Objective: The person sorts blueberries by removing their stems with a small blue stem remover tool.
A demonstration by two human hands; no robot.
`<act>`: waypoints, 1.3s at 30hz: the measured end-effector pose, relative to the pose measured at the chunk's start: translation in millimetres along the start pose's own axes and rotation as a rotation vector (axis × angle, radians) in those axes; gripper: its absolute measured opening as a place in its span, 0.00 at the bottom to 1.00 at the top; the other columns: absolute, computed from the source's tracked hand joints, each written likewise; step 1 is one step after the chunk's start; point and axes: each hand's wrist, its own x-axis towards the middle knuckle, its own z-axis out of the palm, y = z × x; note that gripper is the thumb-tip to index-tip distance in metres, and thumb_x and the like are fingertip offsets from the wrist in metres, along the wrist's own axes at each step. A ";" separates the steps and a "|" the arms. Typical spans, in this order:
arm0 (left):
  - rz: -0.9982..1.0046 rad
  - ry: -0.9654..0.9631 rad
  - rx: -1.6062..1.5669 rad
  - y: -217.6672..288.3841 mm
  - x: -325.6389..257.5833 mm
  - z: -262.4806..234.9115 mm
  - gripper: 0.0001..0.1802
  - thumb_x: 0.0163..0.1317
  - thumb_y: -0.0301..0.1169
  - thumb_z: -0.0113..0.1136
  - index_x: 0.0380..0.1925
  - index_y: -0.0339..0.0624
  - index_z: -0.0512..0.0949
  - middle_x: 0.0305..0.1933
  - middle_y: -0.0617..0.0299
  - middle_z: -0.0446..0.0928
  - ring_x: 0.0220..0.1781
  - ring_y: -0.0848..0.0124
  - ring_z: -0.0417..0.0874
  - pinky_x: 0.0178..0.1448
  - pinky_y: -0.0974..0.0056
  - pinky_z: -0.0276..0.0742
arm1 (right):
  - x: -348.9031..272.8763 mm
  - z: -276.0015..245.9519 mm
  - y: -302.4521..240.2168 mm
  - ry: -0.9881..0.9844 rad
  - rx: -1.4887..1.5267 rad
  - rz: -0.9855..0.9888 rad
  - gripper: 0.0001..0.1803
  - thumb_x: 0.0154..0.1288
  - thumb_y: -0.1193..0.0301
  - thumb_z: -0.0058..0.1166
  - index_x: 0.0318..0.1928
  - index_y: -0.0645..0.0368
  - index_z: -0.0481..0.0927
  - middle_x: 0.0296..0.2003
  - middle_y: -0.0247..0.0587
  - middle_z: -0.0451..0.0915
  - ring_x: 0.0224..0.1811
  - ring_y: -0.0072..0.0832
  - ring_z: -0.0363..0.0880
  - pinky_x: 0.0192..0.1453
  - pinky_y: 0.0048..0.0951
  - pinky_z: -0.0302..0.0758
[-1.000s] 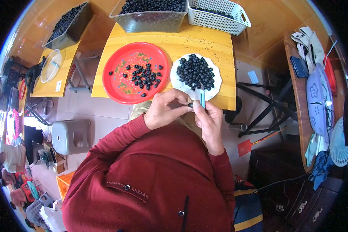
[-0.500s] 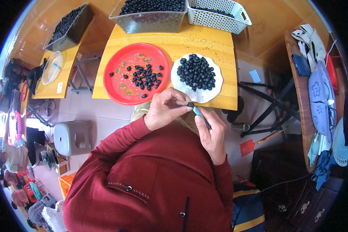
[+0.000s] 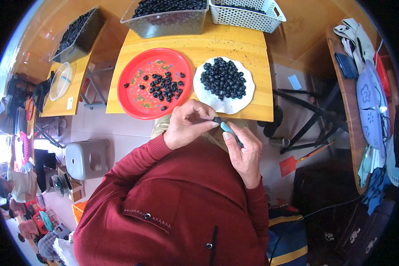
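Coring step in hand: left hand (image 3: 188, 125) pinches one dark berry (image 3: 217, 119) below the white plate (image 3: 226, 104) (heaped), right hand (image 3: 244, 150) clamped on a teal tool (image 3: 229, 131); next needs steady pressure.

A single head-worn fisheye view looks steeply down over the wearer's dark red knitted sweater (image 3: 173, 213) toward the yellow wooden table (image 3: 235, 44) ahead. The hands sit close, near centre; the table fills the upper middle. Straight edges bow toward the black circular rim, where surrounding floor and furniture shrink away.

Dark round berry (image 3: 217, 119), teal-handled tool (image 3: 229, 131)
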 end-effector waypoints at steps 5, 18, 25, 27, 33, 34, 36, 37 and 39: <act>-0.035 -0.012 -0.158 7.9 -1.1 2.6 0.19 0.57 0.10 0.66 0.31 0.42 0.65 0.41 0.50 0.82 0.43 0.71 0.84 0.44 0.67 0.83 | -4.5 -2.0 5.8 -0.012 0.082 0.012 0.16 0.68 0.64 0.62 0.48 0.64 0.85 0.27 0.46 0.81 0.27 0.37 0.81 0.31 0.36 0.75; -0.081 -0.067 -0.263 22.9 0.3 7.3 0.21 0.58 0.11 0.65 0.30 0.44 0.62 0.43 0.46 0.82 0.44 0.68 0.86 0.47 0.65 0.85 | -8.1 -12.7 4.9 0.061 0.222 0.021 0.16 0.69 0.65 0.62 0.48 0.65 0.85 0.29 0.45 0.83 0.28 0.29 0.81 0.33 0.30 0.75; -0.059 -0.083 -0.253 20.2 0.6 6.4 0.20 0.59 0.11 0.65 0.31 0.44 0.62 0.43 0.45 0.82 0.44 0.68 0.86 0.47 0.65 0.85 | -12.0 -10.1 5.2 0.027 0.172 -0.023 0.16 0.68 0.63 0.63 0.47 0.64 0.85 0.24 0.42 0.78 0.23 0.29 0.76 0.28 0.32 0.71; -0.065 -0.093 -0.274 19.8 -0.1 6.9 0.20 0.59 0.11 0.64 0.31 0.43 0.62 0.43 0.44 0.82 0.45 0.67 0.86 0.47 0.64 0.86 | -11.6 -9.7 3.6 0.026 0.157 -0.052 0.16 0.68 0.64 0.63 0.48 0.64 0.85 0.24 0.42 0.78 0.23 0.28 0.75 0.27 0.32 0.70; -0.050 -0.109 -0.251 21.7 -3.0 5.9 0.20 0.60 0.11 0.64 0.31 0.43 0.62 0.43 0.43 0.81 0.45 0.66 0.86 0.48 0.63 0.86 | -10.6 -14.4 4.2 0.025 0.130 -0.028 0.16 0.68 0.65 0.62 0.48 0.65 0.85 0.24 0.42 0.78 0.23 0.29 0.76 0.28 0.32 0.71; -0.050 -0.109 -0.250 22.8 -2.4 6.3 0.20 0.60 0.11 0.64 0.31 0.43 0.62 0.43 0.43 0.81 0.45 0.66 0.86 0.48 0.63 0.86 | -10.9 -15.2 4.4 0.026 0.131 -0.028 0.16 0.68 0.65 0.62 0.48 0.65 0.85 0.24 0.42 0.78 0.23 0.29 0.76 0.28 0.32 0.71; -0.050 -0.112 -0.229 25.0 -0.5 7.1 0.20 0.59 0.11 0.63 0.31 0.43 0.62 0.43 0.43 0.81 0.45 0.66 0.86 0.48 0.63 0.86 | -11.8 -16.7 4.4 0.030 0.199 0.017 0.16 0.69 0.65 0.62 0.48 0.65 0.85 0.24 0.42 0.78 0.23 0.30 0.76 0.29 0.32 0.71; -0.050 -0.113 -0.227 24.5 -0.4 6.9 0.20 0.59 0.11 0.63 0.31 0.43 0.62 0.43 0.43 0.81 0.45 0.66 0.86 0.48 0.63 0.86 | -12.8 -16.9 5.3 0.031 0.200 0.016 0.16 0.69 0.65 0.62 0.48 0.65 0.85 0.24 0.42 0.78 0.23 0.30 0.76 0.29 0.32 0.71; -0.052 -0.112 -0.221 23.0 -0.8 6.1 0.20 0.59 0.11 0.64 0.31 0.42 0.62 0.43 0.43 0.81 0.45 0.65 0.86 0.48 0.63 0.86 | -14.4 -16.7 7.4 0.003 0.174 -0.020 0.16 0.69 0.65 0.62 0.48 0.65 0.85 0.25 0.43 0.79 0.25 0.29 0.78 0.30 0.31 0.72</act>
